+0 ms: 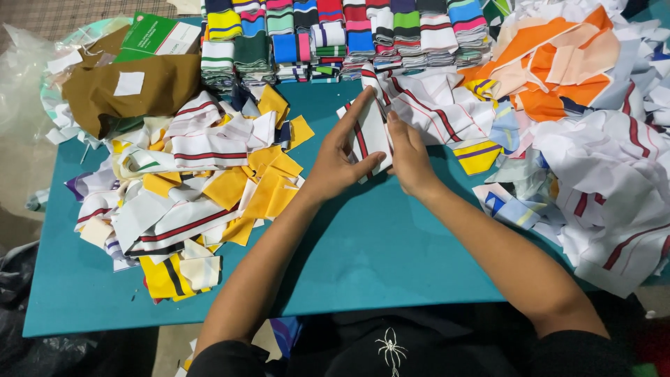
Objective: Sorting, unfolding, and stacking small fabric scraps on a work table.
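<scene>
A white fabric strip with dark red stripes (368, 132) stands upright between both hands near the middle of the teal table (391, 244). My left hand (340, 157) grips its left edge, thumb in front and fingers stretched up behind. On the strip's right edge rests my right hand (408, 153), with its fingers closed over the cloth. The strip runs back into a loose pile of the same white striped fabric (440, 105) just behind the hands.
A heap of yellow and white striped scraps (202, 188) lies left. White and orange scraps (593, 126) cover the right side. Stacks of folded striped knit bands (335, 35) line the far edge. A brown fabric bundle (125, 87) and green box (157, 35) sit far left.
</scene>
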